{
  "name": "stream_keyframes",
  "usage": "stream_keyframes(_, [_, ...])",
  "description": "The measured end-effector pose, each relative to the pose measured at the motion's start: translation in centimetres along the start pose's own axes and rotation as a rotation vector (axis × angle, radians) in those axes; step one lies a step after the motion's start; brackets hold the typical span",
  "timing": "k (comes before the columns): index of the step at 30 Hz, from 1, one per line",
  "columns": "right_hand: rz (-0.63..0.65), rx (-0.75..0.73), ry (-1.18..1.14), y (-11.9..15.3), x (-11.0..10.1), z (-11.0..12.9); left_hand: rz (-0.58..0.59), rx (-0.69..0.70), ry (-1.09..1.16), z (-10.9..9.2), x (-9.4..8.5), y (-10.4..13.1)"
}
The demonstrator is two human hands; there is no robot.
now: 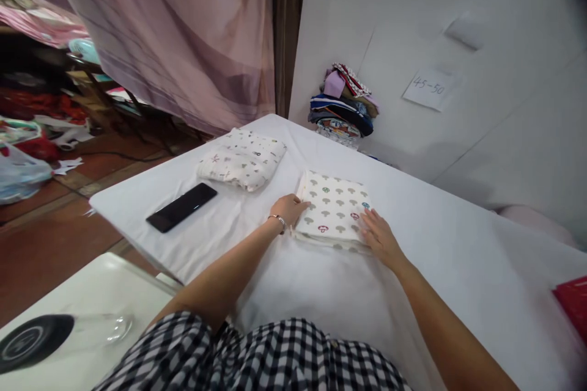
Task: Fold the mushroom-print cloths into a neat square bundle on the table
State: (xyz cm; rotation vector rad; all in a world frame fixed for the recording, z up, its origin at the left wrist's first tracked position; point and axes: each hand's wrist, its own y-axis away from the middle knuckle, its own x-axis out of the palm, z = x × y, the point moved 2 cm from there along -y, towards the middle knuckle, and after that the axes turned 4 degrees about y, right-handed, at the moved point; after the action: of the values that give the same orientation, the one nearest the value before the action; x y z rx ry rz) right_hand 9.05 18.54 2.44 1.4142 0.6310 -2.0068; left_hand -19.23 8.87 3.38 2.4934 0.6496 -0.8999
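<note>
Mushroom-print cloth: the folded cloth (338, 203) lies flat on the white-covered bench (426, 244), in front of the person and between the two hands
Left hand: this hand (288, 209) is half curled, its fingertips at the cloth's left edge; whether it pinches the fabric, one cannot tell
Right hand: this one (380, 237) is open, fingers extended and touching the cloth's right edge, gripping nothing
Wrist: a bracelet (277, 220) circles the left one
Second cloth: another folded, small-patterned cloth (245, 160) sits farther off to the left
Phone: a black phone (182, 208) lies near that second cloth, dark screen up
Clothes: a stack of clothes (343, 107) stands past the bench's far edge, beside the wall (504, 128)
Paper: a sheet (427, 90) reading "45-50" is on the wall
</note>
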Motion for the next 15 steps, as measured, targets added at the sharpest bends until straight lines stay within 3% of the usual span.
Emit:
stream_keyframes(4, [0.08, 0.066, 0.121, -0.8, 1.2, 0.4, 0.043, -0.002, -0.071, -0.6, 0.5, -0.4])
stream_keyframes(9, [0.111, 0.037, 0.094, -0.2, 1.5, 0.7, -0.032, 0.027, 0.12, 0.9, 0.6, -0.3])
stream_keyframes(15, [-0.007, -0.018, 0.002, -0.6, 0.3, 1.2, -0.062, -0.039, 0.288, 3.0, 1.4, -0.5])
